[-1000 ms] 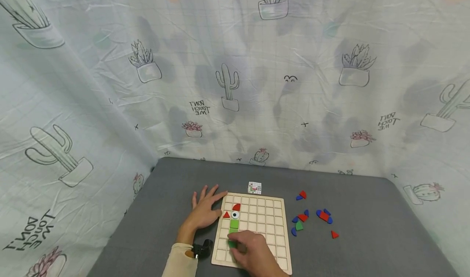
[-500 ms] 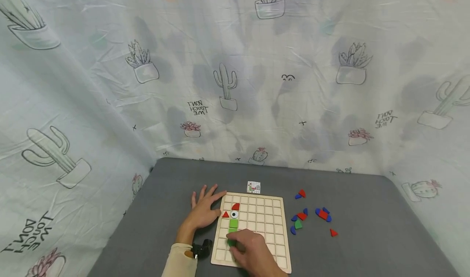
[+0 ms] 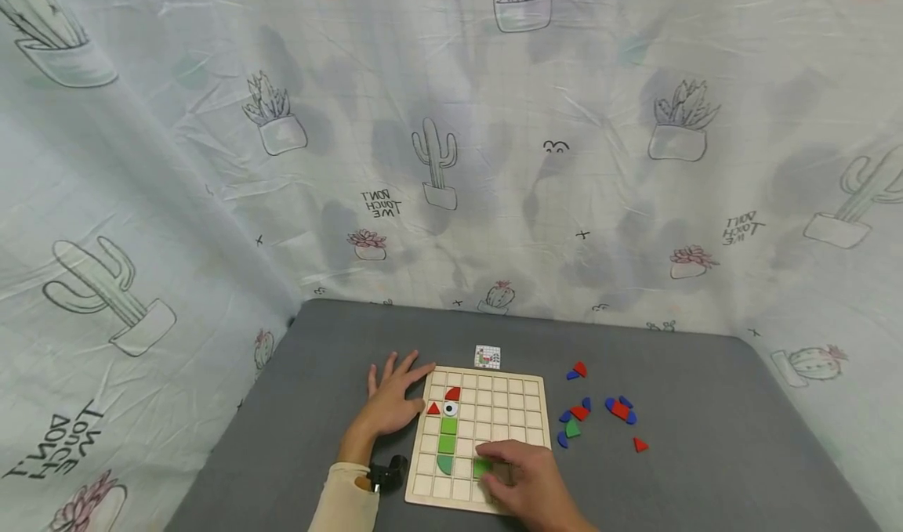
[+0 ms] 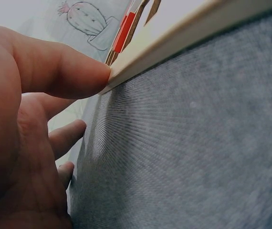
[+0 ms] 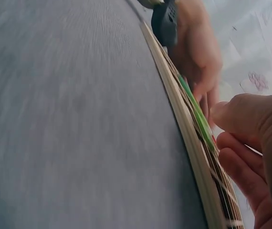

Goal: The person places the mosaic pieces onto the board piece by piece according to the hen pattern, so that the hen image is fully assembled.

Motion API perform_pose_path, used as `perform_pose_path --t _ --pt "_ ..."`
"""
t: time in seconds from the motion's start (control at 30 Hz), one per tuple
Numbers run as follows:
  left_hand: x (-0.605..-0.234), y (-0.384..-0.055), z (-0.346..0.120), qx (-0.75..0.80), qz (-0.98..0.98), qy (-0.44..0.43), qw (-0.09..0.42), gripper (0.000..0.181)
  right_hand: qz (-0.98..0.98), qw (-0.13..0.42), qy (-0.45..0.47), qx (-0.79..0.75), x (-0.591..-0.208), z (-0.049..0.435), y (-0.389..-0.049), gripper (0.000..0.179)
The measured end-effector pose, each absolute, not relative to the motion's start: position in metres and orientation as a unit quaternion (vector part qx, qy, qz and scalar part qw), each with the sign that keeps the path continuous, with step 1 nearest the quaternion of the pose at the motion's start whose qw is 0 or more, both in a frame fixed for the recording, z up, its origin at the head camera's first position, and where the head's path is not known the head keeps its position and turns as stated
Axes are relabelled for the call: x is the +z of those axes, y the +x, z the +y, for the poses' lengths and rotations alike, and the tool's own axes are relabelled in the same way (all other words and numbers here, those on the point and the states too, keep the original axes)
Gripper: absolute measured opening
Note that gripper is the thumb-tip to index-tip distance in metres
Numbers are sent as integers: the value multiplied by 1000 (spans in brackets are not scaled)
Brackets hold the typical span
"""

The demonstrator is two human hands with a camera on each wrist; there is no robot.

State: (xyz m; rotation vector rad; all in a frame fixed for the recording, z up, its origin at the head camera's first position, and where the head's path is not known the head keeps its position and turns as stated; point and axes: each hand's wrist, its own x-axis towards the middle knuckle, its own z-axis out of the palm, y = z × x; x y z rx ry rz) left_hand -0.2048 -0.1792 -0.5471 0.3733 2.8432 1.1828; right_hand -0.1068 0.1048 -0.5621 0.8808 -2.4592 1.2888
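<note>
A pale wooden grid board (image 3: 518,414) lies on the table. My left hand (image 3: 390,407) rests at its left edge, fingers spread; in the left wrist view the thumb (image 4: 71,69) touches the rim. One column holds a red quarter-circle (image 3: 453,394), a white eye tile (image 3: 450,409), two green squares (image 3: 447,435) and a green quarter-circle (image 3: 444,464). Beside the eye sits a red triangle (image 3: 433,409). My right hand (image 3: 532,473) hovers over the lower right, thumb and index apart on either side of another green square (image 3: 481,468). Nothing shows between its fingers in the right wrist view.
A small printed pattern card (image 3: 487,356) lies behind the board. To its right are scattered loose red, blue and green pieces, among them a green quarter-circle (image 3: 573,429) and a red triangle (image 3: 640,444). A cactus-print curtain (image 3: 536,203) surrounds the grey table (image 3: 705,407).
My right hand has moved right from the green quarter-circle, which now shows fully in the column. Another green square has come into view by its fingers. My left hand stays at the board's edge.
</note>
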Motion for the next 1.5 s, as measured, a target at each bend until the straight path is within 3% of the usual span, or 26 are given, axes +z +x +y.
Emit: perform_pose_path --t 0.3,0.63,0.97,1.5 --pt "-547 -205 -180 384 915 120 20 64 -850 130 330 390 -565 115 -109 41" --pt "-545 -205 -180 384 915 120 21 64 -845 94 323 415 -560 111 -111 40" --pt "-545 -206 -180 380 917 120 20 64 -816 115 331 460 -561 97 -112 41" --pt "-545 -206 -180 377 918 120 23 64 -843 98 325 417 -559 79 -113 40"
